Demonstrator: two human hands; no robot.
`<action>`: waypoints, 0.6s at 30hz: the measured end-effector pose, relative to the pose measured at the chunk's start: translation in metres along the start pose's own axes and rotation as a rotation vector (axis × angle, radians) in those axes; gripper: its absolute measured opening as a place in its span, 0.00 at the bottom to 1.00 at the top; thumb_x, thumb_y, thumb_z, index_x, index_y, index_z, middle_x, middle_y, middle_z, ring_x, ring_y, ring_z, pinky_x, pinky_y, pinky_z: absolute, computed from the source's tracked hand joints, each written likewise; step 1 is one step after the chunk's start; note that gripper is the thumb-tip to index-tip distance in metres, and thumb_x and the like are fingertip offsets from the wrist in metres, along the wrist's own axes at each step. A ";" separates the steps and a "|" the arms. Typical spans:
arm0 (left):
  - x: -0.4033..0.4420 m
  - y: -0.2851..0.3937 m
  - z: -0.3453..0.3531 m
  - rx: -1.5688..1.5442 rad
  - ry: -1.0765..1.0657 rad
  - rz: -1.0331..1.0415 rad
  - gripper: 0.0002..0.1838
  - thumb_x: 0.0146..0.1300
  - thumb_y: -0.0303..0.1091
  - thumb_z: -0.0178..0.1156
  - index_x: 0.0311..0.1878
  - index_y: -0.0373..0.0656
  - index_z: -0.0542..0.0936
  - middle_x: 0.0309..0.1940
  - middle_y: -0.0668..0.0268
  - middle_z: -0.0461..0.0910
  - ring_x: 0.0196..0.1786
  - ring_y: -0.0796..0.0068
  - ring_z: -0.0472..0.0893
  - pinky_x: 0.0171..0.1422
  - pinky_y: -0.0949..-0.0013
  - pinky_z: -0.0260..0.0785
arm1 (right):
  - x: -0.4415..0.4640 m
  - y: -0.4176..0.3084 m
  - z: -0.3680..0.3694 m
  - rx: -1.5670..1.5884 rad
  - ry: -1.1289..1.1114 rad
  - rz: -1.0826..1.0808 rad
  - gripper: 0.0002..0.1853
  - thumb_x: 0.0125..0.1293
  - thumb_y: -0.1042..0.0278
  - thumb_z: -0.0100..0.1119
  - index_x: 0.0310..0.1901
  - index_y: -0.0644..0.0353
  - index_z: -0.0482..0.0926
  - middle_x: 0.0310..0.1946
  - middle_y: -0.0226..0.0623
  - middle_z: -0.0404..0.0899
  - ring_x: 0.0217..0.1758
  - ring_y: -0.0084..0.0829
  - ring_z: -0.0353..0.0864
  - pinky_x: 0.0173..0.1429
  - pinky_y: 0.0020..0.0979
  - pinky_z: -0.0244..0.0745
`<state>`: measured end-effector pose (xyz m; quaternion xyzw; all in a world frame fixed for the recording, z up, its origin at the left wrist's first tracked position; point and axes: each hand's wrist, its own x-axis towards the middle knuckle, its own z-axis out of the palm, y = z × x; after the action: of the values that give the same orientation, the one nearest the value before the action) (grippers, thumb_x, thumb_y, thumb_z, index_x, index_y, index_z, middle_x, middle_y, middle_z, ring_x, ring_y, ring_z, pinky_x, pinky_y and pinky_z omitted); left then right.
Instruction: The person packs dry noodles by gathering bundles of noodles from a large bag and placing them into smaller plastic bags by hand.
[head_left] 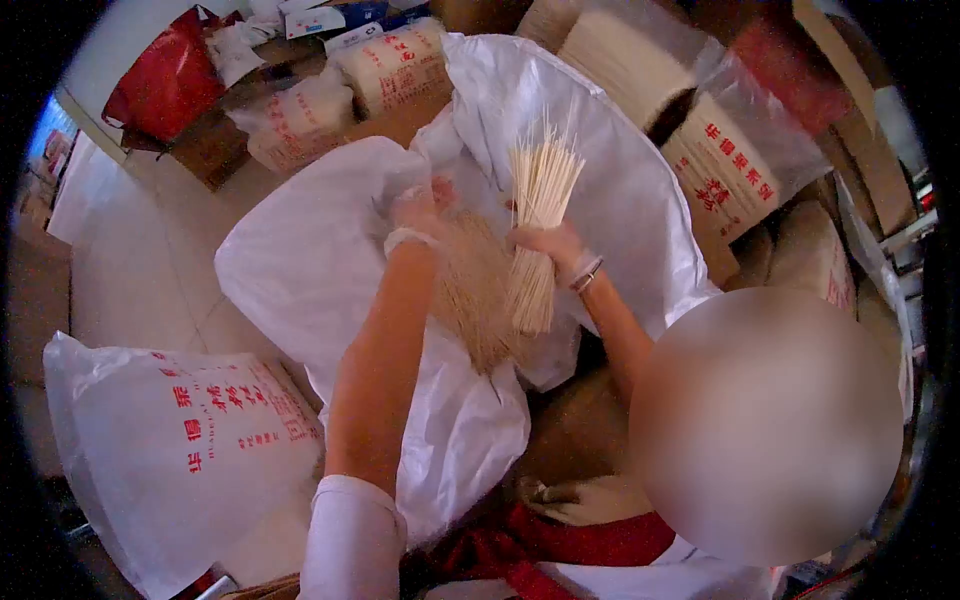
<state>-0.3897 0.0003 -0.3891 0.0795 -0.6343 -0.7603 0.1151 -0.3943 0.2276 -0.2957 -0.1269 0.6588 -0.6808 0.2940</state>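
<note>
My right hand [556, 248], in a thin clear glove, is closed around a bundle of pale dried noodles [545, 185]. The bundle stands nearly upright, its strands fanning out at the top. My left hand [413, 212], also gloved, reaches into the large white sack [300, 235]; its fingers are blurred and partly hidden, so their grip does not show. Beside it, more loose dried noodles [475, 285] lie inside the sack, below and left of the held bundle.
Clear bags of packed noodles [725, 165] with red print stand at the upper right. Other noodle packs [395, 70] sit at the back. A printed plastic bag [190, 440] lies at the left, near a red bag [170, 80] farther back. A blurred round area covers the lower right.
</note>
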 end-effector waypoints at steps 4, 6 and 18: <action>-0.021 -0.012 0.010 0.897 -0.107 0.088 0.21 0.62 0.40 0.48 0.57 0.44 0.67 0.50 0.65 0.73 0.51 0.65 0.73 0.54 0.64 0.64 | 0.018 0.026 -0.017 -0.215 0.092 -0.144 0.26 0.50 0.69 0.62 0.53 0.62 0.70 0.36 0.30 0.75 0.35 0.24 0.75 0.39 0.29 0.73; -0.045 -0.006 0.022 1.304 -0.187 0.109 0.21 0.62 0.38 0.48 0.58 0.45 0.67 0.52 0.65 0.73 0.51 0.63 0.74 0.53 0.66 0.64 | 0.022 0.028 -0.023 -0.172 0.108 -0.099 0.26 0.50 0.69 0.62 0.53 0.62 0.70 0.36 0.31 0.75 0.35 0.24 0.75 0.38 0.29 0.73; -0.113 0.040 0.061 0.221 -0.248 0.000 0.18 0.64 0.41 0.49 0.47 0.38 0.75 0.36 0.65 0.77 0.38 0.75 0.74 0.44 0.73 0.66 | 0.019 -0.043 -0.005 0.092 0.208 -0.298 0.22 0.52 0.71 0.62 0.50 0.63 0.72 0.31 0.32 0.75 0.30 0.24 0.76 0.33 0.26 0.73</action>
<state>-0.2941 0.0825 -0.3412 -0.0025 -0.7235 -0.6898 0.0263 -0.4216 0.2191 -0.2585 -0.1384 0.6277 -0.7557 0.1255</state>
